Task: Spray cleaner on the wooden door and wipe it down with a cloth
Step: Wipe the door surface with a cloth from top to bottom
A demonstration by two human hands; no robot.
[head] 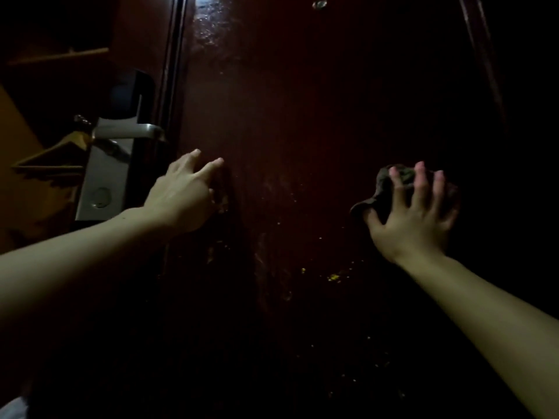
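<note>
The dark red-brown wooden door (302,122) fills the middle of the dim view. My right hand (414,219) presses a dark crumpled cloth (384,189) flat against the door with spread fingers. My left hand (181,198) rests with straight fingers on the door near its left edge, just right of the lock. Pale streaks and small yellow specks (332,277) mark the door below my hands. A wet sheen (211,25) glints at the door's upper left. No spray bottle is in view.
A silver lock plate with a lever handle (130,131) and a dark reader above it sits on the door's edge at left. Behind it are wooden hangers (54,155) and a rail. A peephole (319,4) is at the top. The room is very dark.
</note>
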